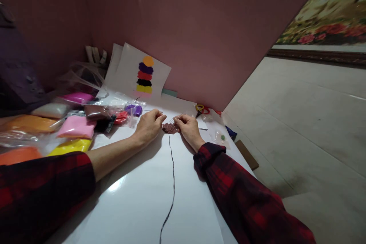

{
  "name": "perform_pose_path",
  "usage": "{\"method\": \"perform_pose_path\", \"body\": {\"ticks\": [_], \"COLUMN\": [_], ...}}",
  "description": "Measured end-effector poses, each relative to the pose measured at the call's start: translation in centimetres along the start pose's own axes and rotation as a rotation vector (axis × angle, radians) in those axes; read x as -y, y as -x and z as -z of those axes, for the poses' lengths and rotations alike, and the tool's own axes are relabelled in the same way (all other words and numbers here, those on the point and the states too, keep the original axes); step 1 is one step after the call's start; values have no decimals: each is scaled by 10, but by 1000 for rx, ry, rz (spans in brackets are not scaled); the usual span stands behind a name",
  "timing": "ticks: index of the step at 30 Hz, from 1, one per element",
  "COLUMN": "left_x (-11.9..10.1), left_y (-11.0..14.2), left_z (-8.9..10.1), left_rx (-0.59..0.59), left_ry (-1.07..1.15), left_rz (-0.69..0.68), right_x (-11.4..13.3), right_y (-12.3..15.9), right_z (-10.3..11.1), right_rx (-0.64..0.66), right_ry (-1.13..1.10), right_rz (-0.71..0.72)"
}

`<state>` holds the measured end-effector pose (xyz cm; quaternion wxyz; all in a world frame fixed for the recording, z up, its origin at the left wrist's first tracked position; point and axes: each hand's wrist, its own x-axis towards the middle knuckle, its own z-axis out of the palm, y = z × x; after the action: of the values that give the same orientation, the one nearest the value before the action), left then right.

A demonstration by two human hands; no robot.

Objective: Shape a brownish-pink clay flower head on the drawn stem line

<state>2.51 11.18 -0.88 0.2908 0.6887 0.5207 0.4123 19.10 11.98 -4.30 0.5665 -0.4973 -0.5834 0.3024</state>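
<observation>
A small brown piece with a ruffled edge [169, 128], perhaps soft clay, lies on the white paper [137, 198] between my hands. From it a wavy black line [173, 175] runs down the sheet toward me. My left hand [150, 124] is at its upper left, thumb and forefinger pinched together. On the other side, the fingertips of my right hand [187, 126] are closed at the piece's upper right edge. Whatever either pinch holds is too small to make out.
Bags of coloured material, including pink [76, 127], yellow [71, 146] and purple [134, 109], crowd the left. Behind my hands, a sheet with stacked coloured shapes [145, 76] leans on the wall. Scissors [201, 109] and a small bag with a green bit [222, 137] lie to the right.
</observation>
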Motion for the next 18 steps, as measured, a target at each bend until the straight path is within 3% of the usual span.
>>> {"method": "perform_pose_path", "body": {"ticks": [10,18], "left_x": [5,4], "left_y": [-2,-1], "left_z": [-1,0], "left_rx": [-52,-3], "left_ry": [89,87], "left_rz": [-11,-28], "right_x": [3,1], "right_y": [1,1], "right_z": [-1,-2], "right_rx": [-66,-110], "right_ry": [-64,-109], "right_rz": [-45,-80]}}
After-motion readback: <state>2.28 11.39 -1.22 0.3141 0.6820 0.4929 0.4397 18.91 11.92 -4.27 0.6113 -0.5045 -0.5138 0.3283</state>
